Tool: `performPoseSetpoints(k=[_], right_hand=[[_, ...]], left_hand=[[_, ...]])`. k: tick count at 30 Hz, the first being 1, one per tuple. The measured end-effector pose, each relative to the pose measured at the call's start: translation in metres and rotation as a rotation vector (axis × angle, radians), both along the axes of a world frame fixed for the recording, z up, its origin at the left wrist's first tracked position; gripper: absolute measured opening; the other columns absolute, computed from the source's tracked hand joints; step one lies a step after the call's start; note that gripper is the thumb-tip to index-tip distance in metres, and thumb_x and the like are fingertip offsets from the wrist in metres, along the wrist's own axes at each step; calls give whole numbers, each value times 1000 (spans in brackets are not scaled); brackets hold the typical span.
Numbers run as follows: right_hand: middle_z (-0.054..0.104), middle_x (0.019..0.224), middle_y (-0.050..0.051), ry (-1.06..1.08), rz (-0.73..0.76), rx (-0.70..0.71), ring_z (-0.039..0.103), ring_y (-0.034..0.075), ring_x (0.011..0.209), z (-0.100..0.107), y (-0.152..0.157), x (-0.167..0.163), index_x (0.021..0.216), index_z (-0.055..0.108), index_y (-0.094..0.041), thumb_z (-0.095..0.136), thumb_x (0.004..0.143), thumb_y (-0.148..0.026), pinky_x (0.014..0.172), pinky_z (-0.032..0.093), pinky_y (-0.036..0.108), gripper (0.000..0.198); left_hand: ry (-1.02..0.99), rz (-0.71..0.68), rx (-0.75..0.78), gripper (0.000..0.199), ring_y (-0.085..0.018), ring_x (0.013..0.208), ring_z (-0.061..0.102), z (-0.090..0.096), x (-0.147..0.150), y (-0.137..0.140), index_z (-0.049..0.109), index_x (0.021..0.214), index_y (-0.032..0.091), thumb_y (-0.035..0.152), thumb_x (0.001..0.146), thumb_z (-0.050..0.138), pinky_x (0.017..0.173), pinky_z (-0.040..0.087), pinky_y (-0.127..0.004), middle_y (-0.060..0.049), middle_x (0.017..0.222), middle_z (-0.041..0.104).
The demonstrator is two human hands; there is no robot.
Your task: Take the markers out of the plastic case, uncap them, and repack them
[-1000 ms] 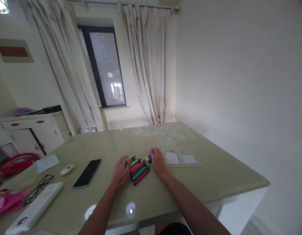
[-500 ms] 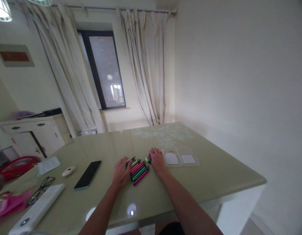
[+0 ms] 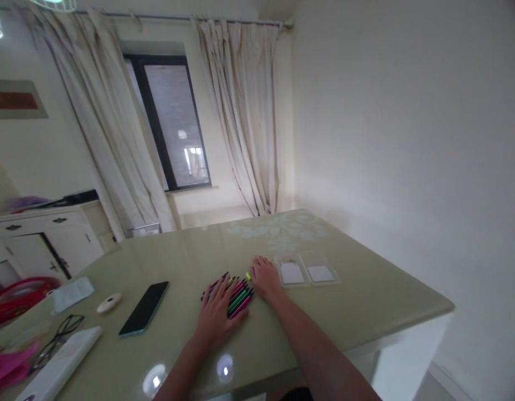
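Observation:
Marker pens point(image 3: 239, 303) with bright pink, green and other coloured barrels and dark tips lie side by side on the table. My left hand point(image 3: 218, 306) rests over their left part, fingers spread and thumb along the near side; the pens beneath it are partly hidden. To the right of the bundle, my right hand point(image 3: 265, 275) is laid palm down with its fingers stretched forward. A small yellow piece point(image 3: 248, 276) pokes out at its left edge, and whatever else lies beneath that palm is hidden. Just beyond my right hand sits an opened clear plastic case point(image 3: 308, 283) with white cards inside.
Left of my hands lie a dark phone point(image 3: 144, 309), a round whitish object point(image 3: 109, 303), a pale blue face mask point(image 3: 73, 294), eyeglasses point(image 3: 61, 334), a long white device point(image 3: 61, 365) and something pink point(image 3: 10, 365). A wall point(image 3: 408, 167) borders the table's right side.
My left hand has shifted right and spread over the pens, covering more of them. Beside the bundle, my right hand has stayed nearly in place. The view has turned slightly right.

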State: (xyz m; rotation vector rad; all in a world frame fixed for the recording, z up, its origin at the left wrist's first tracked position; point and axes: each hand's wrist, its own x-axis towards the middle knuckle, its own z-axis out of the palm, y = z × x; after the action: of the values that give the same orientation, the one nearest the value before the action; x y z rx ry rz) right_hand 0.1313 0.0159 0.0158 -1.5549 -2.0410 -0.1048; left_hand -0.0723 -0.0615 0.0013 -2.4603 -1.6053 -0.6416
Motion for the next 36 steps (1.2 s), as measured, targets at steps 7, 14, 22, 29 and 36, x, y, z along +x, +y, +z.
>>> performPoseSetpoints(k=[7,14,22,29,36], right_hand=[[63,137,14,-9,-5,-33,56,28,125,0,3,0,127,67,-18,46,104,-35,102,41,39,35],[63,137,9,-17,71,-7,53,25,127,4,0,4,122,70,-23,51,103,-32,105,39,38,28],[66,126,4,-14,192,-17,55,19,119,4,-1,8,115,73,-28,56,102,-28,100,40,32,22],[67,118,6,-7,192,-35,57,21,113,3,1,8,105,76,-24,55,101,-28,95,40,32,21],[68,112,4,-23,213,-35,57,20,108,4,-3,8,107,74,-24,55,100,-26,94,39,31,21]], left_hand=[[28,86,-157,69,-31,154,27,6,6,10,38,156,33,68,97,39,125,16,-58,-3,166,29],[-34,115,-159,71,-32,152,31,10,4,26,42,155,28,67,96,44,124,18,-58,-7,164,36],[-114,-41,-36,50,-25,141,50,5,-5,21,56,144,35,49,96,57,126,16,-55,-4,151,57],[-141,44,-45,41,-26,136,56,3,-10,22,65,135,33,38,96,54,122,28,-57,-3,143,64],[-201,198,-6,38,-24,133,57,8,-12,22,68,129,32,44,96,54,121,31,-47,-2,139,67]])
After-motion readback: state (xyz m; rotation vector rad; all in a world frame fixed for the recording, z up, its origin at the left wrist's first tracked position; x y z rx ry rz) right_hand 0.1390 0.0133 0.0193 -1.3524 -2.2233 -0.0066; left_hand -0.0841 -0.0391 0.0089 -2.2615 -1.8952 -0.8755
